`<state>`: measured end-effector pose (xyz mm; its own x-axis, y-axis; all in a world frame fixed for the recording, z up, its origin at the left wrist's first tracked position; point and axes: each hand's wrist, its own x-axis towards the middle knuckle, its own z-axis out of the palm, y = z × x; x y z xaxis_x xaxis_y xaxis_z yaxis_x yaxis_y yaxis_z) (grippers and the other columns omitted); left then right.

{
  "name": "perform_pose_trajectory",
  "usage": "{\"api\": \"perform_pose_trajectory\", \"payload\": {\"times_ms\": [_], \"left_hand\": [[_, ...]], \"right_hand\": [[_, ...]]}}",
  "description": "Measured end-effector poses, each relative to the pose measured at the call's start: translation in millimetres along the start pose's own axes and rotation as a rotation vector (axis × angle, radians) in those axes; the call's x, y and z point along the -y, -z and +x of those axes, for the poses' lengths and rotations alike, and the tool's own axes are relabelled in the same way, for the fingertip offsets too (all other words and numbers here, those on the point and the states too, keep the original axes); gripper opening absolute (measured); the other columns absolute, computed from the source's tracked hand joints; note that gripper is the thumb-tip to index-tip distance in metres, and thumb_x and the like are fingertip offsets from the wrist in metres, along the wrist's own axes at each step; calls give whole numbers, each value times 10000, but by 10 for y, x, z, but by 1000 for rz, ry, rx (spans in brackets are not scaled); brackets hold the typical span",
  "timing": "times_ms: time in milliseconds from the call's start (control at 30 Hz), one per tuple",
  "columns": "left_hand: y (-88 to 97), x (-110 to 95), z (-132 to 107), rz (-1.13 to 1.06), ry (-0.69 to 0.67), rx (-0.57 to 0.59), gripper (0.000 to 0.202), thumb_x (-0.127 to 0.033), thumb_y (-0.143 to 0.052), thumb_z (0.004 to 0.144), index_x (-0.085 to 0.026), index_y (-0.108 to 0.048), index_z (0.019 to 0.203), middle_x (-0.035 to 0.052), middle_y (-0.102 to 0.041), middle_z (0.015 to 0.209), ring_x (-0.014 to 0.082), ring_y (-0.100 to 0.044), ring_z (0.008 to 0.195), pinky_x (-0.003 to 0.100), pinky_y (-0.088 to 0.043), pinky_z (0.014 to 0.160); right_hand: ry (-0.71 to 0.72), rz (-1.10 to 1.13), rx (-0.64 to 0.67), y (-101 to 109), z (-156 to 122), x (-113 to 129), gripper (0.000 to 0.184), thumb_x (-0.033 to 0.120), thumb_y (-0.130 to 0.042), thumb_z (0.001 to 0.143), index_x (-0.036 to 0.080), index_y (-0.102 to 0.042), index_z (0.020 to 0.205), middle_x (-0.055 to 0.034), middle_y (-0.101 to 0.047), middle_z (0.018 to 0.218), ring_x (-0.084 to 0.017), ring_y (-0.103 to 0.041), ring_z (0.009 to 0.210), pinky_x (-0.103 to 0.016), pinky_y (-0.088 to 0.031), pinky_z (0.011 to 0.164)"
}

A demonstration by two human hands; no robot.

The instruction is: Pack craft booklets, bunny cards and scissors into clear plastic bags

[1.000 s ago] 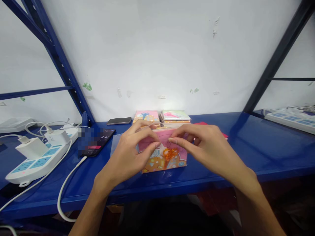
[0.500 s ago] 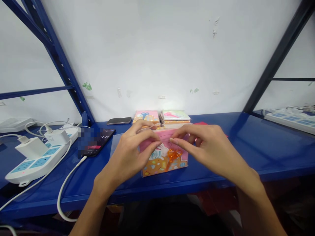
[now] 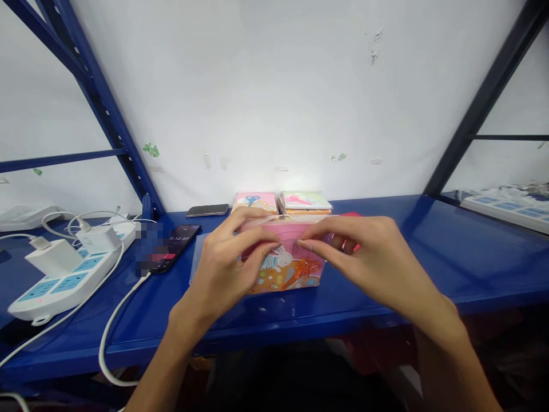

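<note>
A pink and orange card pack (image 3: 288,266) with a rabbit print stands on edge on the blue shelf (image 3: 450,257), wrapped in clear plastic. My left hand (image 3: 229,263) grips its left end, thumb on the front and fingers curled over the top. On the other end, my right hand (image 3: 364,257) pinches the top edge with thumb and fingers. Both hands are closed on the pack. The fingertips almost meet at the middle of its top.
Two more flat colourful packs (image 3: 283,201) lie by the wall behind. A red sheet (image 3: 351,215) peeks out behind my right hand. On the left are a dark phone (image 3: 208,210), a lit phone (image 3: 171,247) on a white cable, and a power strip (image 3: 64,274) with chargers.
The pack has tipped back and risen slightly, so more of the rabbit print shows under my fingers. Both hands stayed on its top edge.
</note>
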<state>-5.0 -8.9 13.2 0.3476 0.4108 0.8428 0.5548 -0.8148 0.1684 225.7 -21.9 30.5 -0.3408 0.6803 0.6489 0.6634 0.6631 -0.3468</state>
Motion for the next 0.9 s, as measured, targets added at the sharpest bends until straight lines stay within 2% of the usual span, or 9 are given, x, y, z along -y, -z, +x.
{"api": "perform_pose_trajectory", "payload": {"times_ms": [200, 333, 400, 467, 533, 633, 700, 800, 900], "left_hand": [[26, 19, 6, -69, 84, 111, 111, -158, -726, 914, -214, -737, 1009, 55, -701, 1137, 199, -649, 1147, 349, -513, 1005], [64, 23, 15, -111, 103, 111, 185, -181, -750, 904, -237, -703, 1073, 18, -733, 1101, 189, -667, 1105, 350, -512, 1004], [61, 27, 7, -113, 119, 108, 238, -163, -731, 917, -250, -686, 1134, 13, -742, 1152, 192, -669, 1140, 353, -507, 1029], [41, 36, -9, -128, 146, 82, 325, -153, -723, 922, -267, -652, 1217, 8, -736, 1208, 188, -679, 1153, 341, -518, 1031], [12, 48, -29, -150, 175, 28, 434, -160, -753, 900, -284, -610, 1291, 0, -735, 1223, 181, -700, 1132, 317, -536, 1017], [-24, 70, -48, -186, 232, -43, 537, -183, -809, 854, -294, -588, 1330, -16, -757, 1165, 169, -727, 1081, 280, -558, 989], [-36, 88, -49, -207, 258, -66, 442, -197, -825, 840, -284, -654, 1238, -26, -768, 1113, 162, -729, 1057, 260, -564, 967], [-44, 119, -41, -208, 280, -80, 228, -211, -828, 837, -272, -738, 1037, -40, -776, 1045, 144, -725, 1008, 237, -568, 924], [-50, 141, -31, -214, 299, -88, 175, -201, -822, 843, -278, -757, 986, -55, -785, 989, 127, -729, 948, 224, -577, 873]], "right_hand": [[-9, 57, -30, 19, -5, 56, 139, 348, -670, 973, 286, -783, 920, 18, -776, 821, -148, -626, 609, -294, -479, 595], [-114, 95, -296, 106, -13, 96, 168, 394, -657, 970, 258, -747, 931, -25, -738, 809, -169, -627, 632, -309, -482, 564], [-158, 88, -382, 161, -4, 47, 170, 412, -673, 952, 253, -730, 971, -48, -734, 913, -190, -641, 719, -315, -510, 595], [-163, 102, -328, 199, 15, -60, 248, 441, -715, 913, 268, -715, 1091, -60, -721, 1103, -216, -658, 847, -317, -549, 634], [-147, 156, -161, 207, 37, -200, 437, 475, -769, 861, 302, -670, 1250, -61, -693, 1240, -246, -674, 958, -332, -586, 681], [-121, 276, 43, 180, 65, -369, 553, 485, -781, 854, 341, -613, 1361, -55, -713, 1231, -257, -704, 986, -371, -609, 770], [-100, 331, 49, 162, 76, -419, 440, 467, -759, 883, 332, -656, 1290, -39, -741, 1158, -237, -718, 950, -380, -607, 818], [-67, 337, 16, 166, 79, -427, 233, 448, -760, 884, 287, -734, 1051, -25, -763, 1059, -219, -724, 888, -375, -606, 819], [-73, 336, 64, 195, 76, -424, 181, 444, -764, 872, 273, -753, 929, -20, -772, 1007, -212, -729, 845, -369, -615, 772]]}}
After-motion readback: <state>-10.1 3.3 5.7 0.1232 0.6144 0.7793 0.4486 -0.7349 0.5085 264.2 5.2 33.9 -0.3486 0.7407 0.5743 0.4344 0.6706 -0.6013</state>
